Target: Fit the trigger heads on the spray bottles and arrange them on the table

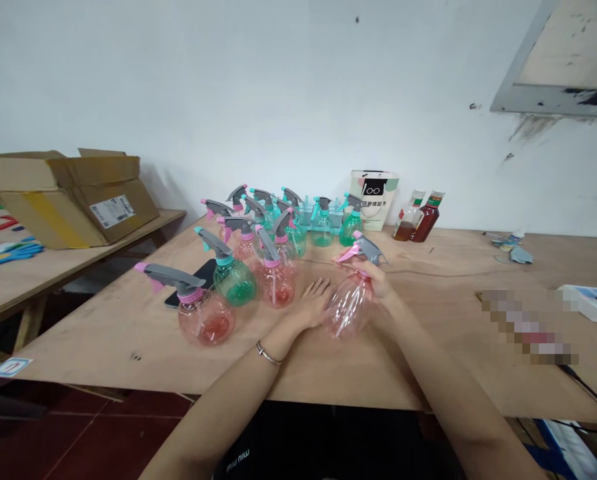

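Observation:
My right hand [374, 279] is wrapped round the neck of a clear pink spray bottle [349, 308] with a grey head and pink trigger, tilted over the plywood table [428, 373]. My left hand [314, 301] rests beside the bottle's round body, fingers stretched out and touching its left side. A thin bracelet circles my left wrist. Left of my hands stand several pink and green spray bottles, the nearest a pink one [203, 313], then a green one [233, 279] and a pink one [277, 280].
A black phone [198, 279] lies behind the nearest bottles. At the wall stand a white paper bag [373, 199], two brown-liquid bottles [418, 217] and a teal rack [312, 217]. An open cardboard box [68, 193] sits on a side table at left. A cable runs off the right edge.

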`<state>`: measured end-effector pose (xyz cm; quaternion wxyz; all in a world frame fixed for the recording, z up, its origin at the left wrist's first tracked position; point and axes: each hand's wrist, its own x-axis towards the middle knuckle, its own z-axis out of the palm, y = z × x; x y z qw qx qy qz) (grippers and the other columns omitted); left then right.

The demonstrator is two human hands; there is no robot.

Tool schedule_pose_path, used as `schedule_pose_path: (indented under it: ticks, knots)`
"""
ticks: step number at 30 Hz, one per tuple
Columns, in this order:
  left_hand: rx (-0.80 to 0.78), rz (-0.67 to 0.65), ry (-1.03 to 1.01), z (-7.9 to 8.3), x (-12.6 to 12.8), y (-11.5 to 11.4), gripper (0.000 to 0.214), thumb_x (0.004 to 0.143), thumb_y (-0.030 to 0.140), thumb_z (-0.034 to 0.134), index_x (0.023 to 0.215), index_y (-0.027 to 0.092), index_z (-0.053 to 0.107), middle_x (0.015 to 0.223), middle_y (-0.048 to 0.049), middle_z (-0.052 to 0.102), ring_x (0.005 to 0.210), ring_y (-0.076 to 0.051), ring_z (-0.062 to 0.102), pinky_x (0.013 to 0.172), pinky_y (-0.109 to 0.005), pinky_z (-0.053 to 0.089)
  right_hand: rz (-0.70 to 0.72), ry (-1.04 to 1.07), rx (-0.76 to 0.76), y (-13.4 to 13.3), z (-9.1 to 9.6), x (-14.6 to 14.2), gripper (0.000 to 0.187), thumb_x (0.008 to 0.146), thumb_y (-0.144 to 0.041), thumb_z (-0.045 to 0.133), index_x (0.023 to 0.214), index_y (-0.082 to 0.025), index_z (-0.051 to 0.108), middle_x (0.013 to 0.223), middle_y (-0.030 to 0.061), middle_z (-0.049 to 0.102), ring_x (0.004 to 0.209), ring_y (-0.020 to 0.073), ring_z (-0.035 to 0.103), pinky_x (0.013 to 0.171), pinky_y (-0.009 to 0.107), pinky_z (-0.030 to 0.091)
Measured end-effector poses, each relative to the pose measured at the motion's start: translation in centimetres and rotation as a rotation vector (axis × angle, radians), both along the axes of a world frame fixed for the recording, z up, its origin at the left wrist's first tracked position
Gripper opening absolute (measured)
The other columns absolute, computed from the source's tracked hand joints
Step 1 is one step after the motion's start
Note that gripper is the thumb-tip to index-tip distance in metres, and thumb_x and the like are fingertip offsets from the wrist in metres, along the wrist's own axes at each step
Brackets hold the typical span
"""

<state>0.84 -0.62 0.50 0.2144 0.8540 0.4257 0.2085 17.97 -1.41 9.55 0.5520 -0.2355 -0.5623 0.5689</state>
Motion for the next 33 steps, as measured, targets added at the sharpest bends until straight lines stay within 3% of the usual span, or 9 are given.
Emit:
schedule_pose_path:
  ticks: [2,4,7,9,12,17,22,27,33]
  knots:
    - [0.001,0.024,0.095,0.4,0.0,-0.4,0.066,0.092,0.051,0.042,0.145,0.012,0.036,0.157,-0.0177,0.024,0.147,-0.034,0.015,0.118,-0.049,0.011,-0.184,-0.092,0.089,1.3,0.7,1.6,0.028,0.069,-0.031,0.070,0.095,-0.023,0.066,0.090,0.0022,0.071,0.095,0.0209,0.065,0.090,0.036,0.049]
    - [-0.004,0.037,0.135,0.8,0.0,-0.7,0.068,0.093,0.053,0.040,0.146,0.010,0.035,0.158,-0.0187,0.021,0.148,-0.033,0.012,0.119,-0.048,0.010,-0.464,-0.166,0.177,3.1,1.0,3.4,0.027,0.069,-0.028,0.069,0.096,-0.025,0.066,0.095,0.0006,0.070,0.095,0.0186,0.064,0.092,0.035,0.048]
    - [-0.021,0.036,0.141,1.3,0.1,-1.0,0.071,0.092,0.055,0.041,0.147,0.011,0.034,0.159,-0.0186,0.017,0.148,-0.033,0.009,0.119,-0.049,0.009,-0.866,-0.304,0.169,6.0,0.6,5.9,0.020,0.068,-0.026,0.067,0.087,-0.020,0.066,0.085,0.0012,0.067,0.082,0.0168,0.062,0.085,0.035,0.048]
    - [-0.036,0.036,0.158,1.6,0.2,-1.2,0.072,0.093,0.055,0.042,0.148,0.010,0.033,0.159,-0.0182,0.015,0.149,-0.033,0.007,0.120,-0.048,0.008,-0.969,-0.405,0.162,7.7,-0.1,7.0,0.019,0.070,-0.030,0.065,0.085,-0.017,0.065,0.075,0.0010,0.064,0.071,0.0161,0.059,0.079,0.036,0.049]
    - [-0.036,0.043,0.221,2.0,0.3,-1.3,0.071,0.094,0.055,0.040,0.149,0.010,0.030,0.160,-0.0166,0.014,0.149,-0.031,0.006,0.120,-0.045,0.007,-1.077,-0.477,0.211,9.5,-1.5,7.8,0.032,0.074,-0.041,0.062,0.092,-0.014,0.065,0.077,0.0036,0.064,0.071,0.0179,0.059,0.079,0.038,0.048]
    - [-0.015,0.060,0.296,2.2,0.4,-1.5,0.071,0.095,0.055,0.036,0.150,0.012,0.027,0.161,-0.0148,0.013,0.149,-0.029,0.006,0.121,-0.044,0.009,-1.184,-0.589,0.300,10.7,-4.9,8.4,0.060,0.074,-0.051,0.063,0.120,-0.013,0.054,0.109,0.0142,0.064,0.097,0.0262,0.060,0.089,0.043,0.046]
    - [-0.002,0.058,0.290,2.1,0.4,-1.6,0.067,0.096,0.055,0.036,0.149,0.014,0.031,0.160,-0.0140,0.015,0.149,-0.029,0.008,0.121,-0.044,0.010,-1.269,-0.844,0.376,11.3,-8.3,9.6,0.095,0.070,-0.054,0.070,0.142,-0.007,0.029,0.136,0.0252,0.046,0.124,0.0339,0.046,0.103,0.046,0.038]
    - [0.001,0.063,0.308,2.3,0.5,-1.7,0.067,0.097,0.054,0.035,0.150,0.013,0.030,0.161,-0.0143,0.013,0.149,-0.029,0.007,0.121,-0.044,0.010,-1.262,-1.045,0.149,14.1,-8.0,10.1,0.109,0.072,-0.057,0.070,0.149,-0.005,0.013,0.135,0.0305,0.044,0.124,0.0408,0.046,0.103,0.052,0.036]
    - [0.016,0.061,0.273,2.1,0.4,-1.7,0.065,0.096,0.055,0.034,0.148,0.015,0.033,0.160,-0.0135,0.016,0.149,-0.029,0.009,0.121,-0.046,0.012,-1.147,-1.030,0.076,18.0,-8.1,9.4,0.107,0.079,-0.056,0.062,0.151,-0.008,0.000,0.143,0.0311,0.037,0.129,0.0395,0.044,0.100,0.050,0.039]
